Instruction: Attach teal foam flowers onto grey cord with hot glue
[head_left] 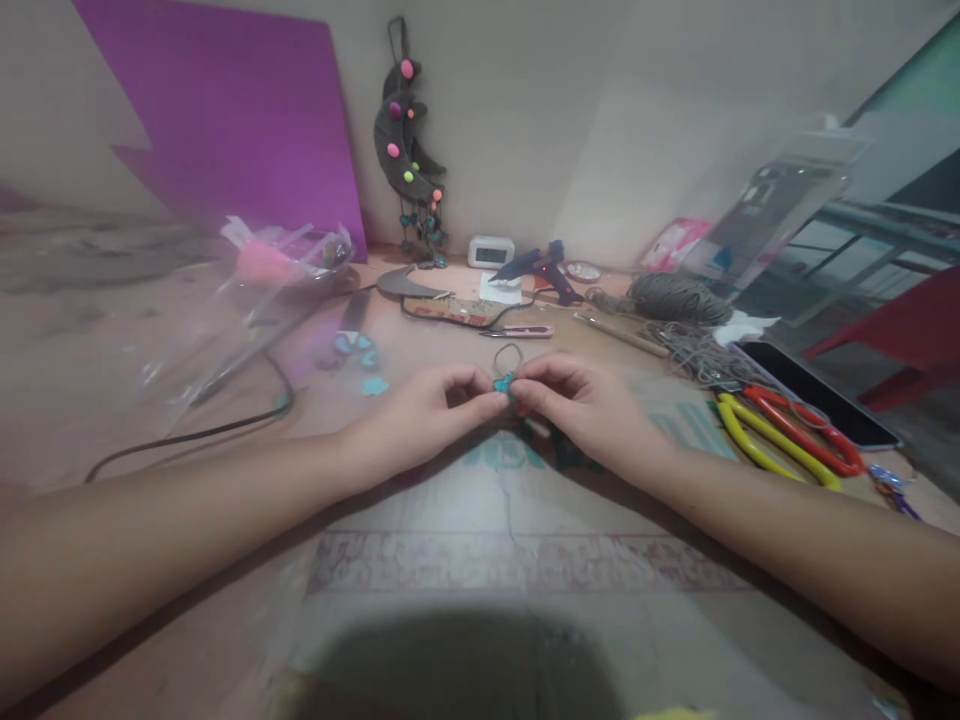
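Both hands meet over the middle of the table. Between their fingertips is a small teal-blue piece (502,384), with a loop of grey yarn (508,349) standing up from it. My left hand (442,405) pinches the piece from the left, thumb against fingers. From the other side my right hand (570,395) pinches it the same way. The piece's exact shape is partly covered by the fingers. Left of my left hand lie a loose light-blue star shape (376,386) and several light-blue pieces (358,347). Beyond the hands are pink-handled thread snips (525,332).
A blue glue gun (551,270) stands at the back beside a small white clock (491,252). Grey yarn (675,300), yellow-handled pliers (765,440), red-handled scissors (814,425) and a phone (817,390) lie right. A plastic bag (247,300) and a black cord (187,437) lie left.
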